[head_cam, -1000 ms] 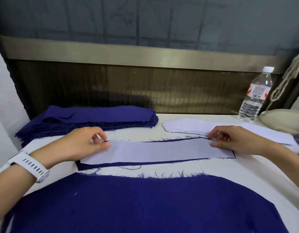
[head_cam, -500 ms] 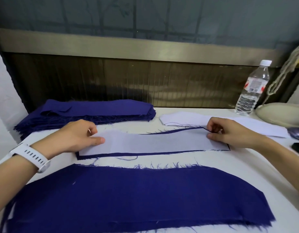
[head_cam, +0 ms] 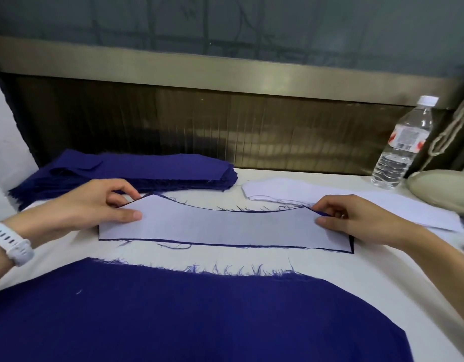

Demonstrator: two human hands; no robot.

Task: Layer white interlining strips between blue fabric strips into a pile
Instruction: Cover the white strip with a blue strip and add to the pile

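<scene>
A white interlining strip lies on a blue fabric strip, of which only a thin dark edge shows around it. My left hand pinches the pair at its far left corner and lifts that corner. My right hand pinches the far right corner the same way, thumb on top. A stack of blue fabric strips sits at the back left. Loose white interlining strips lie at the back right. A wide pile of blue fabric covers the near edge of the table.
A clear water bottle stands at the back right beside a beige rounded object. A white watch is on my left wrist. The white table ends at a dark wall panel behind.
Both far corners of the white strip and the blue strip under it have risen off the table. The white strip now covers the blue one almost fully. The camera has tilted slightly.
</scene>
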